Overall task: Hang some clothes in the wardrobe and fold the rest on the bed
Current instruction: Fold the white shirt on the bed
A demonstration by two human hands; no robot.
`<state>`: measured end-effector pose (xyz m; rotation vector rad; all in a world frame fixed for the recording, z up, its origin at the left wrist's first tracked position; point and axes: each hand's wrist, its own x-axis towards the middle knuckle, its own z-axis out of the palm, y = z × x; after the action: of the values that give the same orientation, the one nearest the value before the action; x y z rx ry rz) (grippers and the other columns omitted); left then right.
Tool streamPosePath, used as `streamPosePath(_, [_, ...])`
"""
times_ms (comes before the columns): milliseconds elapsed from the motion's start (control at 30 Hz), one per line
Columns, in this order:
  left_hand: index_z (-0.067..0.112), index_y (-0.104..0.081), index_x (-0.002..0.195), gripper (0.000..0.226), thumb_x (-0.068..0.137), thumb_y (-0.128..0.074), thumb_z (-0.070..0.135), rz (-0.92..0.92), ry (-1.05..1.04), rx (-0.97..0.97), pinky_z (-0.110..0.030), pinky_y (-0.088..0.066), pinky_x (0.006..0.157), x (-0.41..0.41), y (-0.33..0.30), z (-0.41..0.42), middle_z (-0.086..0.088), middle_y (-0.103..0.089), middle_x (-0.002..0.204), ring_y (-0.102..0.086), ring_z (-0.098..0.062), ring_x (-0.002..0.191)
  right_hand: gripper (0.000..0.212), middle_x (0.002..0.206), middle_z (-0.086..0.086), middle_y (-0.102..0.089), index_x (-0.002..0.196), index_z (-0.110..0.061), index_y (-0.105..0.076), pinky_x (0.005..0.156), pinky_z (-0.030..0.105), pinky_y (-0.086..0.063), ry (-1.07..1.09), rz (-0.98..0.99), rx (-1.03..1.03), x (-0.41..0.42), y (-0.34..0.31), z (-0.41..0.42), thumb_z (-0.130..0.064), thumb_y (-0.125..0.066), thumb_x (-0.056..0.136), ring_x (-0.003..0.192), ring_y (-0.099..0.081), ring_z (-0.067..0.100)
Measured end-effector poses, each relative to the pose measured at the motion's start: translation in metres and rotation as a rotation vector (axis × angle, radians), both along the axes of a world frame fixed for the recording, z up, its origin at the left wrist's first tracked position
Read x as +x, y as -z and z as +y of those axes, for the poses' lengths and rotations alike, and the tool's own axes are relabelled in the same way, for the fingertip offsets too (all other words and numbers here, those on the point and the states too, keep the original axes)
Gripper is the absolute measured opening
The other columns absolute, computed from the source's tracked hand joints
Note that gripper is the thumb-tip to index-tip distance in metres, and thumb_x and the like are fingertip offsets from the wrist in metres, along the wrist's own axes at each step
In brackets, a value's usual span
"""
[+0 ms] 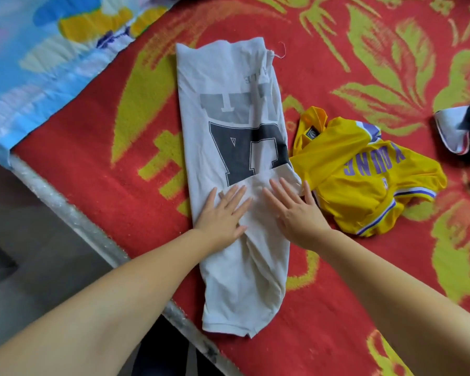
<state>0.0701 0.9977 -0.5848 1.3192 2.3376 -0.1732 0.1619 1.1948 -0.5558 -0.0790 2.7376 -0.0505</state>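
Observation:
A white T-shirt [228, 109] with large dark letters lies folded lengthwise into a long strip on the red and yellow bed cover [337, 308]. My left hand [223, 213] presses flat on the strip's middle, fingers straight and spread. My right hand [296, 210] lies flat beside it on the shirt's right edge, where a sleeve is folded in. A crumpled yellow jersey [364, 191] with purple lettering lies just right of the shirt, touching it near my right hand.
A dark garment with a white and red edge [456, 131] sits at the far right. A blue patterned sheet [38, 63] covers the bed's far left. The bed's metal edge [73, 221] runs diagonally at left, with grey floor [25, 253] beyond.

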Motion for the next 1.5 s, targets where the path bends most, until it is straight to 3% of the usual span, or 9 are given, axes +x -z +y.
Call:
streamPosePath(300, [0.027,0.043,0.135,0.103,0.084,-0.040,-0.008,-0.129,0.468,-0.104,-0.053,0.034,0.099,0.059,0.005,-0.110,-0.005,0.040,0.148,0.040,-0.024,0.133,0.091,0.158,0.004,0.013,0.151,-0.034,0.009,0.107,0.064,0.014,-0.426,-0.175,-0.030,0.093,0.013,-0.027,-0.014,-0.054,0.088,0.144,0.015,0.029])
streamPosePath(433, [0.017,-0.038,0.147,0.093,0.062,-0.067,-0.008,-0.031,0.414,0.165,-0.057,-0.027,0.111,0.062,0.005,-0.103,-0.009,-0.030,0.153,-0.028,-0.024,0.142,0.069,0.150,0.008,-0.039,0.142,-0.030,-0.047,0.108,0.063,-0.025,-0.398,-0.070,-0.081,0.082,0.008,-0.034,-0.023,-0.072,0.078,0.139,-0.034,0.031])
streamPosePath(667, [0.021,-0.063,0.124,0.049,0.089,-0.041,-0.004,-0.710,-0.597,0.359,-0.003,-0.036,0.091,0.036,-0.019,-0.080,0.011,-0.061,0.125,-0.052,-0.009,0.121,0.014,0.078,0.006,-0.060,0.092,-0.011,-0.059,0.065,0.035,-0.042,0.555,-0.233,-0.721,0.012,-0.037,-0.027,-0.007,-0.045,0.089,0.071,-0.051,0.015])
streamPosePath(800, [0.012,-0.067,0.109,0.032,0.098,-0.038,0.002,-1.120,-1.471,0.695,-0.029,-0.055,0.075,-0.017,-0.035,-0.050,-0.003,-0.073,0.098,-0.067,-0.020,0.091,0.030,0.073,0.006,-0.051,0.082,0.000,-0.054,0.065,0.033,-0.035,0.946,0.003,-0.729,-0.042,-0.037,-0.005,-0.024,-0.043,0.098,0.073,-0.046,0.018])
streamPosePath(933, [0.006,-0.061,0.108,0.020,0.098,-0.047,0.016,-0.797,-1.558,0.553,-0.034,-0.047,0.080,-0.044,-0.026,-0.025,-0.014,-0.066,0.108,-0.062,-0.031,0.099,0.030,0.114,0.012,-0.062,0.120,-0.009,-0.053,0.084,0.038,-0.041,1.170,0.190,-0.555,-0.066,-0.019,-0.011,-0.028,-0.048,0.097,0.108,-0.055,0.034])
streamPosePath(1067, [0.005,-0.051,0.113,0.026,0.089,-0.058,0.012,-0.263,-1.318,0.462,-0.039,-0.044,0.081,-0.033,-0.029,-0.028,-0.016,-0.057,0.113,-0.055,-0.036,0.105,0.053,0.139,0.016,-0.047,0.139,-0.007,-0.044,0.102,0.048,-0.035,0.710,0.417,-0.176,-0.056,-0.019,-0.028,-0.019,-0.059,0.090,0.129,-0.041,0.035])
streamPosePath(1167, [0.000,-0.049,0.131,0.068,0.071,-0.074,0.017,0.086,-0.558,0.532,-0.054,-0.045,0.097,-0.013,-0.028,-0.032,-0.022,-0.054,0.130,-0.052,-0.039,0.121,0.067,0.145,0.017,-0.044,0.139,-0.007,-0.048,0.107,0.062,-0.031,0.020,0.362,-0.096,-0.038,-0.011,-0.043,-0.032,-0.064,0.079,0.138,-0.036,0.034])
streamPosePath(1333, [0.015,0.023,0.146,0.101,0.083,-0.053,0.038,-0.078,-0.146,-0.039,-0.056,0.012,0.114,-0.011,-0.005,-0.024,-0.012,0.031,0.153,0.033,-0.028,0.139,0.084,0.146,0.019,-0.041,0.141,-0.018,-0.047,0.099,0.071,-0.030,0.004,0.053,0.132,-0.031,0.001,-0.033,-0.020,-0.079,0.064,0.134,-0.039,0.039])
streamPosePath(1500, [0.007,-0.049,0.138,0.058,0.084,-0.027,0.012,-0.009,-0.132,0.048,-0.048,-0.040,0.106,-0.022,-0.011,-0.018,-0.018,-0.040,0.147,-0.038,-0.032,0.137,0.066,0.157,0.021,-0.015,0.153,-0.023,-0.020,0.109,0.070,-0.010,0.080,-0.087,0.169,-0.045,-0.001,-0.036,-0.013,-0.049,0.094,0.144,-0.008,0.044])
